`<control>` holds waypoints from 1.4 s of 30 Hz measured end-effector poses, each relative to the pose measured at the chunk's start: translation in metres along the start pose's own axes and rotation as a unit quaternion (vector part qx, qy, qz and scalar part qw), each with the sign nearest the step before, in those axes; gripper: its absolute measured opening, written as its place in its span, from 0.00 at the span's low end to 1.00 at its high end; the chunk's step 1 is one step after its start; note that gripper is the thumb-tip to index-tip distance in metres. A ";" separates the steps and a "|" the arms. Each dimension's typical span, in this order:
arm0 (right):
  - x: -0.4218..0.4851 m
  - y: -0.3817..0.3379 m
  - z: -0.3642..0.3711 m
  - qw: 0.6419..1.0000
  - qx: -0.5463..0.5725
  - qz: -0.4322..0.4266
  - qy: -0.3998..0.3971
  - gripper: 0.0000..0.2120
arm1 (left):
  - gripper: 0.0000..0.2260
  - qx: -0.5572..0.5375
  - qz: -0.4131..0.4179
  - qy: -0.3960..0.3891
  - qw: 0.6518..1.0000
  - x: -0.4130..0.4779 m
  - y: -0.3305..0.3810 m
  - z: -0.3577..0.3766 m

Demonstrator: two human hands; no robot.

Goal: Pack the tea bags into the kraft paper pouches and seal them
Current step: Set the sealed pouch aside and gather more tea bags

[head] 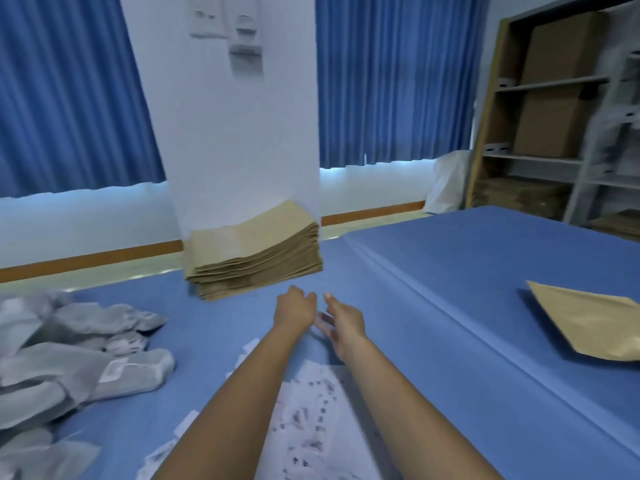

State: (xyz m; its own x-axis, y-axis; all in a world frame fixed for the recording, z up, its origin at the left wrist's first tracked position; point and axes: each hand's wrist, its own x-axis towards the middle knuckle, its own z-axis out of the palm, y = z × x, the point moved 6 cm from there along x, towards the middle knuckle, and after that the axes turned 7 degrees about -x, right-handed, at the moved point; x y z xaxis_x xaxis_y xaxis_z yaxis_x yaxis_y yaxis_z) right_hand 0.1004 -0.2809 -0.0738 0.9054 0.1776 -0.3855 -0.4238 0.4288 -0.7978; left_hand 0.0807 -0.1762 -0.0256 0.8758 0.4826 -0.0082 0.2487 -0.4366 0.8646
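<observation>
The step looks like fetching 1 pouch; the left hand (296, 306), fingers curled under, hold unclear, and the right hand (343, 323), spread and empty, stretch toward the stack of pouches (254, 251) at centre frame; tea bags (306, 410) lie lower centre; next, peel off only the top pouch.

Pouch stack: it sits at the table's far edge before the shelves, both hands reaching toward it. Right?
No. The head view shows the pouch stack at the table's far edge before the white pillar; the shelves stand off right. The left hand and right hand do reach toward it.
</observation>
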 end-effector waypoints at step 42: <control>0.214 0.009 0.152 0.987 -0.124 0.059 0.080 0.11 | 0.38 -0.524 -0.357 0.075 0.769 0.172 -0.093 -0.063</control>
State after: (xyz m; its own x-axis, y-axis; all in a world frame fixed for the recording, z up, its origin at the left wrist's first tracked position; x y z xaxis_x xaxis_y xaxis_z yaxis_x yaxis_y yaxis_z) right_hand 0.2942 -0.1047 -0.0928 0.8425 0.0620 -0.5352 -0.5368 0.1803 -0.8242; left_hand 0.1822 -0.0048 -0.0754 0.5929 0.4317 -0.6798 0.1055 0.7953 0.5970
